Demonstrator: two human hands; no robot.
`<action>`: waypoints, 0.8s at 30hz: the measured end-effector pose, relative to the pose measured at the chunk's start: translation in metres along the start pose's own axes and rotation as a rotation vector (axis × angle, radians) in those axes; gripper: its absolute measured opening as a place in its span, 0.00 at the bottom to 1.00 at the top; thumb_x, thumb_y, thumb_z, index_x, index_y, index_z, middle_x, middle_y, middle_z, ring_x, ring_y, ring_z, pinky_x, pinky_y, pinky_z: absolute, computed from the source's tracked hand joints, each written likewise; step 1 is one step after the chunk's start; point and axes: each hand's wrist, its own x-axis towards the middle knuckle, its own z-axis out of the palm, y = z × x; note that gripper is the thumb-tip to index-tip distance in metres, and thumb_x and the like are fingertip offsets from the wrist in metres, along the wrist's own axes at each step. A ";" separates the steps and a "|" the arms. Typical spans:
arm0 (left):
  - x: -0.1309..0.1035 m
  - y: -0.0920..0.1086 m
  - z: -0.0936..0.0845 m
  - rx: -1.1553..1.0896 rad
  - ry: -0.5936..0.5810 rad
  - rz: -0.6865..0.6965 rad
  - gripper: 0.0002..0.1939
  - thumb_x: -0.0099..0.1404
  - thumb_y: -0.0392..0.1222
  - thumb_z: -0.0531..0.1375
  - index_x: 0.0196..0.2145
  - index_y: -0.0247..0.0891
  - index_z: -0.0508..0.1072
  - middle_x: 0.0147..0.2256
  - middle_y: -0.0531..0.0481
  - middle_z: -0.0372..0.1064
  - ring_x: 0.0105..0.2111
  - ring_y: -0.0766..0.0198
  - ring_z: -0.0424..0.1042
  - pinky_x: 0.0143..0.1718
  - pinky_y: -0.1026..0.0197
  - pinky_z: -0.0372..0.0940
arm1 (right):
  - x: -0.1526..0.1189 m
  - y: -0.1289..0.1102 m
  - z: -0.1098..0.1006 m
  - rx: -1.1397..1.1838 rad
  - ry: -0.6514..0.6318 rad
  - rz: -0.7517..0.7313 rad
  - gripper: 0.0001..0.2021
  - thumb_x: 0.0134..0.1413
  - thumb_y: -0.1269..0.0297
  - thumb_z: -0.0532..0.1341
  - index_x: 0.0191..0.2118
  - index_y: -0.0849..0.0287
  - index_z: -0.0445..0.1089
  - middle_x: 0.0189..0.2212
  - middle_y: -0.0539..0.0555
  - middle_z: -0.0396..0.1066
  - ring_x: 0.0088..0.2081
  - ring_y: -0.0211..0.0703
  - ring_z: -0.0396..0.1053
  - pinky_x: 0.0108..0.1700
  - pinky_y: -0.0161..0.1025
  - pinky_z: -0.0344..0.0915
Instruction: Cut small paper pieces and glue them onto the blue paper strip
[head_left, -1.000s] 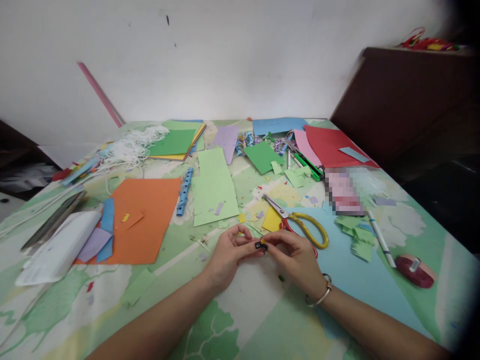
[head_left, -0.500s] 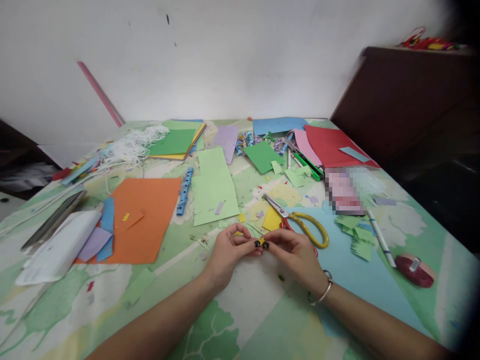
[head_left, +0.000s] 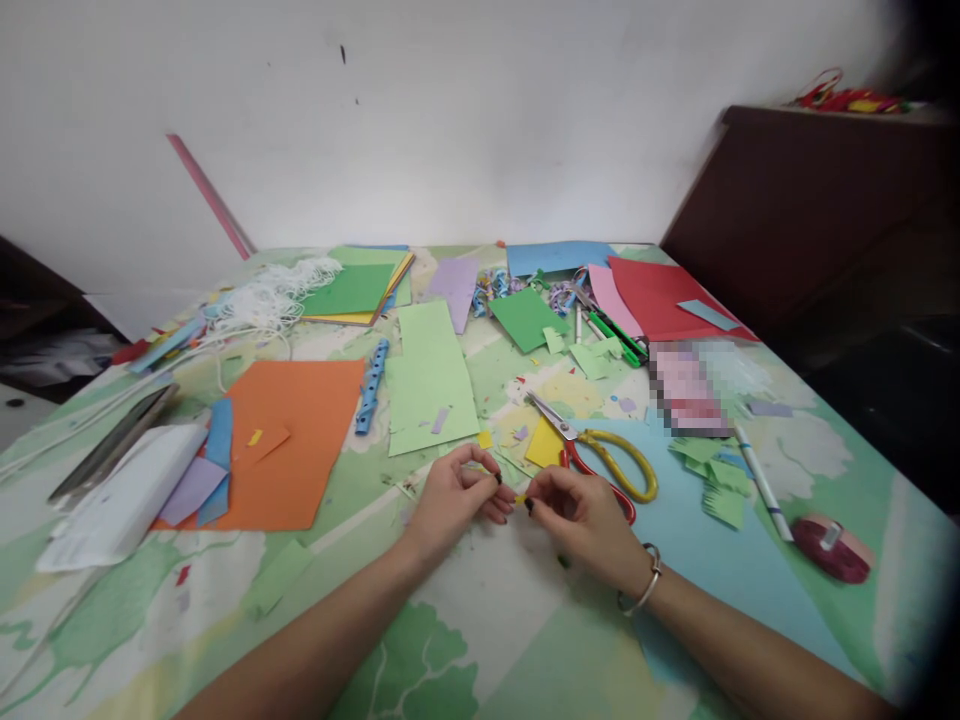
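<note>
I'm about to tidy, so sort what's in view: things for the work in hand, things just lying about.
Likely for the work:
small yellow piece at the right hand
scissors
yellow paper

Likely just lying about:
white string
orange sheet
red sheet

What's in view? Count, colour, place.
small piece: 1, yellow, front
scissors: 1 clearly, yellow/red handles, right
tube-like piece: 1, blue, left
sheets: many, mixed, throughout
scraps: many, mixed, scattered
curled bits: several, mixed, back
string: 1, white, back left
tool: 1+, green, back
marker: 1 clear, white, right
slab: 1, dark, left
packet: 1, white, left
oval thing: 1, maroon, right
tablecloth: 1, green-white, beneath
cabinet: 1, brown, right
wall: 1, white, back
bracelet: 1, silver, right wrist
left hand: 1, front
right hand: 1, pinching small piece
</note>
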 end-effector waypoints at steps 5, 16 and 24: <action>0.018 0.005 -0.027 0.568 0.287 0.368 0.04 0.55 0.35 0.55 0.31 0.37 0.68 0.27 0.49 0.71 0.26 0.64 0.69 0.27 0.62 0.64 | 0.002 0.001 0.000 -0.108 -0.068 -0.025 0.06 0.45 0.76 0.55 0.28 0.60 0.67 0.20 0.46 0.66 0.22 0.32 0.61 0.25 0.29 0.55; 0.045 -0.009 -0.031 1.230 0.313 0.615 0.07 0.61 0.37 0.54 0.36 0.40 0.71 0.39 0.46 0.64 0.41 0.58 0.63 0.41 0.56 0.61 | 0.004 0.003 0.003 -0.173 -0.035 -0.091 0.08 0.46 0.76 0.54 0.29 0.60 0.69 0.20 0.47 0.67 0.22 0.32 0.62 0.26 0.30 0.56; 0.050 -0.005 -0.036 1.035 0.231 0.506 0.03 0.55 0.35 0.56 0.31 0.38 0.67 0.34 0.49 0.66 0.35 0.62 0.64 0.36 0.60 0.60 | 0.005 0.005 0.003 -0.116 0.020 -0.074 0.09 0.45 0.76 0.54 0.31 0.59 0.69 0.21 0.48 0.69 0.23 0.34 0.63 0.27 0.31 0.58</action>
